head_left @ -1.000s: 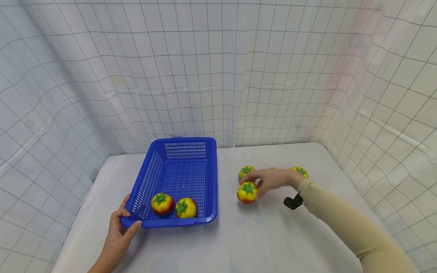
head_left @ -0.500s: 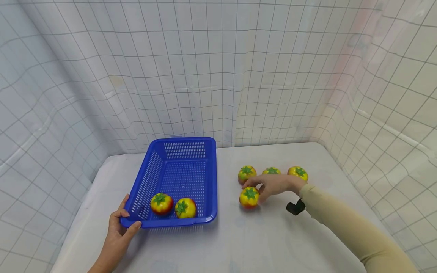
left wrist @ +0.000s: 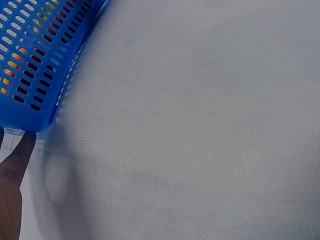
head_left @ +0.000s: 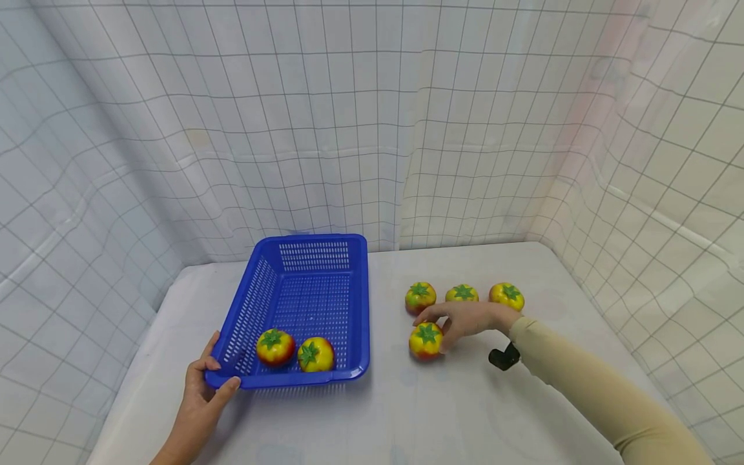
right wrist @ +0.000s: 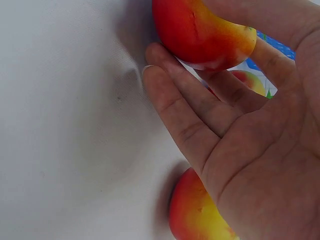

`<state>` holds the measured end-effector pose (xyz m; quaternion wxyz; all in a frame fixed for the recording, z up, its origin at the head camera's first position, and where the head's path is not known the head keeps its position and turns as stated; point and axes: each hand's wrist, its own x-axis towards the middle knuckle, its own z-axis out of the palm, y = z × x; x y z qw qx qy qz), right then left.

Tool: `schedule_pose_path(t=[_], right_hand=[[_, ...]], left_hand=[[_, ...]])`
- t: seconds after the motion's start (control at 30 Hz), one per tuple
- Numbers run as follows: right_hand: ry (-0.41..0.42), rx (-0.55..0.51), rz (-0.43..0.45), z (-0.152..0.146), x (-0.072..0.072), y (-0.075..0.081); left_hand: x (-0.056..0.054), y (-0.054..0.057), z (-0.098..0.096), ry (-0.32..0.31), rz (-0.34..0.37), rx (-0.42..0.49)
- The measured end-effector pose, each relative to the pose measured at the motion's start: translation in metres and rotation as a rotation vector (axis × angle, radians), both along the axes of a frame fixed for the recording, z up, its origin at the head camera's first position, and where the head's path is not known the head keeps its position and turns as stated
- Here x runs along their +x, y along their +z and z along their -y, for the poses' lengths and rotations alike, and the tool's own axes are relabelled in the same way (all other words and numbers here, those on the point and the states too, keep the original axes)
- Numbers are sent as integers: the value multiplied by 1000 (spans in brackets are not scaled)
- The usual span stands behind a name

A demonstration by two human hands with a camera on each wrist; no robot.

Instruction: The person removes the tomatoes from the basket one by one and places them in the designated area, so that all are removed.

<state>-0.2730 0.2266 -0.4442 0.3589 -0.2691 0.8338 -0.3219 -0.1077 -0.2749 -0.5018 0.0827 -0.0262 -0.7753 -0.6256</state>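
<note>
The right hand [head_left: 464, 318], holding 1 fruit [head_left: 426, 341], has shifted slightly nearer; the left hand [head_left: 200, 392] grips the basket [head_left: 290, 381] at near left. So 4 fruits remain outside, 2 inside.

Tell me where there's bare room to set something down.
Free: the white tabletop nearest you, between the blue perforated plastic basket and beige sleeve; the basket's far half, beyond two round red-yellow fruits. Crowded: around the right hand, with four more fruits.
</note>
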Motion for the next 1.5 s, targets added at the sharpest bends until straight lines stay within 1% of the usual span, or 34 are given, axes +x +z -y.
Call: schedule_pose_path(t=[0.47, 0.9, 1.27, 1.5], right_hand=[[5, 5, -7, 0, 0, -4], [-8, -3, 14, -1, 0, -5], [-4, 7, -7, -2, 1, -8], [4, -4, 0, -2, 1, -7]], left_hand=[[1, 1, 0, -6, -3, -2], [0, 0, 0, -7, 1, 12], [1, 0, 0, -17, -16, 34], [1, 0, -1, -13, -2, 28]])
